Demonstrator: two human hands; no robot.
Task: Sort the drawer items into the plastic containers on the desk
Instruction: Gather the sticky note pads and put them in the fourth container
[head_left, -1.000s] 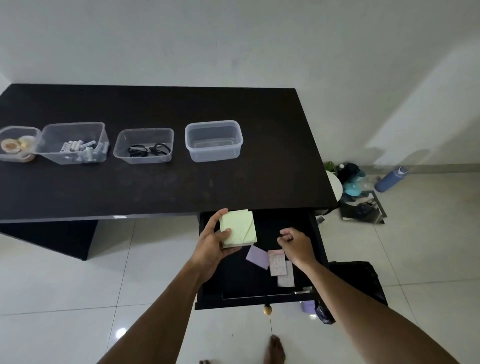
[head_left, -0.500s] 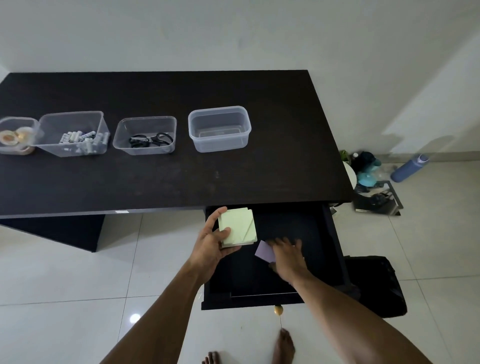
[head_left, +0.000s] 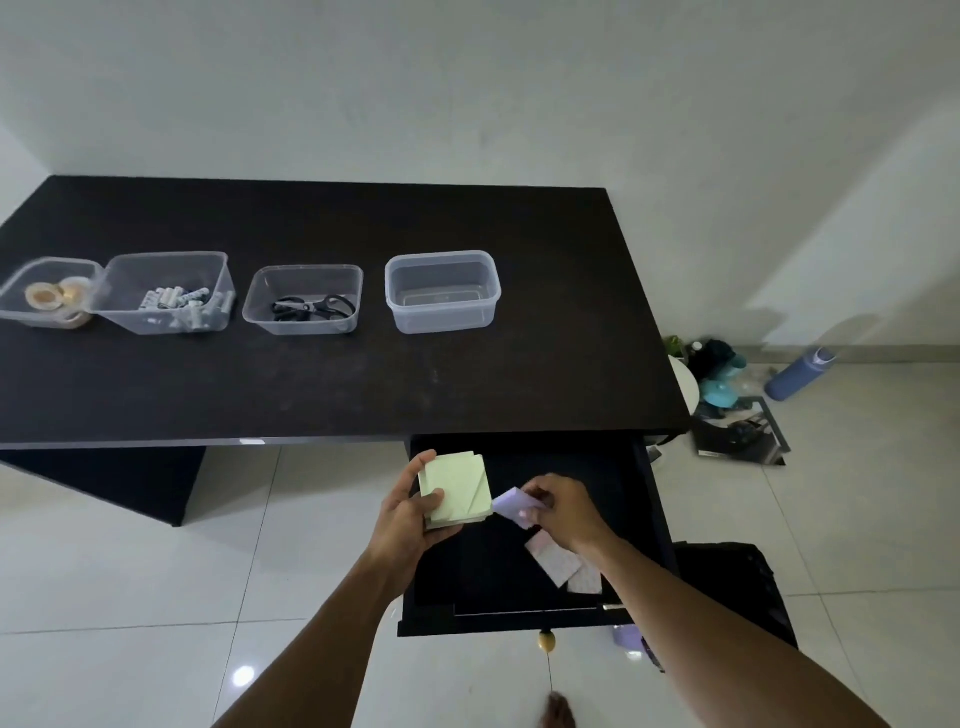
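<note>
Green note stack (head_left: 457, 488) clamped in left grip (head_left: 410, 519); right grip (head_left: 561, 512) pinching purple note (head_left: 510, 504) over drawer (head_left: 571, 457).

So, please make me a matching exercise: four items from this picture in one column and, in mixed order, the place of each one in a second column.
Column 1
1. scissors
2. green paper stack
3. purple paper
4. pink papers

Column 2
A. pinched in the right hand
B. lying in the open drawer
C. in a clear container on the desk
D. held in the left hand

Pairs: 1-C, 2-D, 3-A, 4-B.
</note>
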